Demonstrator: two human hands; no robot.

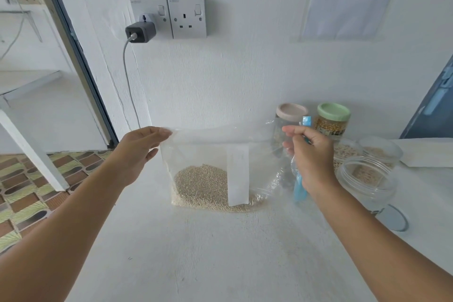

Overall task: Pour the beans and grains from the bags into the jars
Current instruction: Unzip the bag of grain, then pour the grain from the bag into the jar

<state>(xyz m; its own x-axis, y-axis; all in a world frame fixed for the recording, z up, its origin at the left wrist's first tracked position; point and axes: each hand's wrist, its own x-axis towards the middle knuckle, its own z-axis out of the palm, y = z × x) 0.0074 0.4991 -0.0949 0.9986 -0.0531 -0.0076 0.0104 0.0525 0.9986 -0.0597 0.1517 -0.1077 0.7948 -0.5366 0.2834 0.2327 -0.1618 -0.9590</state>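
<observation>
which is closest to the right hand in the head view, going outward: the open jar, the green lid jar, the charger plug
From the right hand:
1. Open jar, just to its right on the table.
2. Green lid jar, behind it by the wall.
3. Charger plug, far left, up on the wall socket.

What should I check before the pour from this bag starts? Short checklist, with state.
1. Bag held upright on the table: ok, grains sit at its bottom.
2. Left hand pinches the bag's top left corner: ok.
3. Right hand has a firm hold on the right edge: cannot tell, it also holds a blue clip.
4. Bag mouth open: cannot tell.
5. Open jar within reach: ok, lidless, just right of the right hand.
6. Lidded jars out of the pour path: ok, they stand behind by the wall.
</observation>
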